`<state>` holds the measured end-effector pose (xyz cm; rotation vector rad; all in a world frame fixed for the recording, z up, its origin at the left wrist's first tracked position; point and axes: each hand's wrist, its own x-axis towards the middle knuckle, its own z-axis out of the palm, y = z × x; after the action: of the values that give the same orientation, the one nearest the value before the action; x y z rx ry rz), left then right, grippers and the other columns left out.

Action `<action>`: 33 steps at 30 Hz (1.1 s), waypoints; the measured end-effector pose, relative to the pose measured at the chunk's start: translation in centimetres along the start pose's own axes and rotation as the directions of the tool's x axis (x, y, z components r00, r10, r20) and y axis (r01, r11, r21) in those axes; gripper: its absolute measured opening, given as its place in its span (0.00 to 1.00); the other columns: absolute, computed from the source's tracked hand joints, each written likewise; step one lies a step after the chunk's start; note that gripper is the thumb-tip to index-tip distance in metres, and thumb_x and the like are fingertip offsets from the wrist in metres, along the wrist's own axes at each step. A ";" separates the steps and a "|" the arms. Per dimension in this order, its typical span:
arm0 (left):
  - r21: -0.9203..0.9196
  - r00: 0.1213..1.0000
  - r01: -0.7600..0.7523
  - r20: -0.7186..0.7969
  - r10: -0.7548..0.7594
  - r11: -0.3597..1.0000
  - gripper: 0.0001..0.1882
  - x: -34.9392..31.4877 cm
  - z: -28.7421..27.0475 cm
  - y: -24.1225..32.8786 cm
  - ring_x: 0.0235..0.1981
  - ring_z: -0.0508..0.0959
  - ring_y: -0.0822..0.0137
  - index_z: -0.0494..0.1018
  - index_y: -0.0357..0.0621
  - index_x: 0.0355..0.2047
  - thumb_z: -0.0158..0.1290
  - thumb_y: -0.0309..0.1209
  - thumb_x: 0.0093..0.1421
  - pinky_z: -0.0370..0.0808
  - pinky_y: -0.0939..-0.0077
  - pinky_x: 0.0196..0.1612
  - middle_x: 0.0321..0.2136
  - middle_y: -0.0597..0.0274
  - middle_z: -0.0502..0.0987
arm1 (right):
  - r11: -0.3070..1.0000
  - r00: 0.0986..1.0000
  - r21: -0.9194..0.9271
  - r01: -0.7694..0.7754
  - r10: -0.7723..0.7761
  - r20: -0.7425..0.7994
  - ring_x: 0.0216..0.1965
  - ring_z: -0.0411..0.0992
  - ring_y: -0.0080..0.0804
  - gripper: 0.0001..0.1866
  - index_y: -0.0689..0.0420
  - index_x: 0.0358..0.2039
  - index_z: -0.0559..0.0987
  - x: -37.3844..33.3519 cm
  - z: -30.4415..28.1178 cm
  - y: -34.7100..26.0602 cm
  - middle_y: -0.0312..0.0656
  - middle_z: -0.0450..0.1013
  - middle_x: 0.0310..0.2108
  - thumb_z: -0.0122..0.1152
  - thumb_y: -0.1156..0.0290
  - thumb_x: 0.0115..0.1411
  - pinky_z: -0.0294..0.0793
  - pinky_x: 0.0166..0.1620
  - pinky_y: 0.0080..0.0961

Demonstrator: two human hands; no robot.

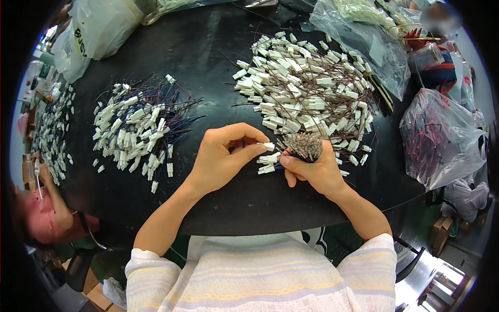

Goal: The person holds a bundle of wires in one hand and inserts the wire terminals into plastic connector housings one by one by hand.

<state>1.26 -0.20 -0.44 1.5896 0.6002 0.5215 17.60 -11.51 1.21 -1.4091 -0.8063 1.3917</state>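
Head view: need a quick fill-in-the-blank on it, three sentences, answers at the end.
1. The left hand pinches a ____ connector.
2. The wire bundle is held in the ____.
3. The tabletop is ____.

Missing words: white; right hand; black.

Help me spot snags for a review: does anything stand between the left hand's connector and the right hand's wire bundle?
Nothing visible does. The white connector in the left hand is close beside the wire bundle in the right hand; other connectors lie below.
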 end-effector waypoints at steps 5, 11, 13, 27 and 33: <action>0.058 0.997 -0.075 0.014 0.074 0.996 0.07 0.1 0.3 0.2 0.16 0.61 0.82 0.76 0.38 0.29 0.56 0.20 0.47 0.57 0.86 0.19 0.19 0.68 0.70 | 1.000 1.000 -0.012 0.018 -0.018 0.009 0.13 0.66 0.18 0.04 0.62 0.27 0.71 -0.1 -0.2 0.1 0.37 0.69 0.13 0.58 0.79 0.52 0.55 0.15 0.12; 0.273 0.978 -0.210 0.052 0.204 0.939 0.09 -0.3 0.5 0.6 0.16 0.64 0.80 0.76 0.39 0.29 0.57 0.18 0.45 0.58 0.86 0.19 0.19 0.66 0.70 | 1.000 0.998 0.027 -0.006 0.008 -0.065 0.16 0.66 0.18 0.02 0.63 0.25 0.72 -0.4 0.1 -0.5 0.35 0.68 0.14 0.55 0.78 0.52 0.63 0.23 0.14; 0.276 0.977 -0.214 0.053 0.208 0.937 0.08 -0.4 0.6 0.5 0.16 0.64 0.80 0.76 0.39 0.28 0.57 0.18 0.45 0.58 0.86 0.19 0.18 0.66 0.70 | 1.000 0.999 0.024 -0.007 0.008 -0.044 0.17 0.66 0.18 0.02 0.63 0.26 0.72 -0.4 -0.4 -0.4 0.36 0.69 0.14 0.54 0.79 0.52 0.64 0.23 0.15; 0.335 0.940 -0.332 0.037 0.340 0.882 0.08 -0.5 1.3 0.5 0.15 0.65 0.80 0.77 0.38 0.27 0.57 0.17 0.44 0.59 0.86 0.17 0.18 0.67 0.71 | 0.988 0.997 -0.132 0.075 -0.074 0.013 0.19 0.65 0.18 0.02 0.61 0.28 0.71 -0.4 -0.1 0.3 0.34 0.67 0.15 0.54 0.79 0.54 0.64 0.24 0.16; 0.012 0.992 -0.100 -0.077 0.101 0.995 0.14 0.8 1.1 0.5 0.24 0.73 0.64 0.74 0.39 0.35 0.56 0.21 0.45 0.70 0.77 0.29 0.24 0.57 0.74 | 0.998 0.998 0.058 -0.028 0.025 0.061 0.16 0.64 0.18 0.05 0.62 0.30 0.71 -0.7 -0.8 -0.7 0.36 0.68 0.17 0.58 0.78 0.52 0.57 0.18 0.12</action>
<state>2.63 -0.49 -0.10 1.6195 0.5829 0.6591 18.37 -12.10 1.98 -1.3424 -0.7816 1.4727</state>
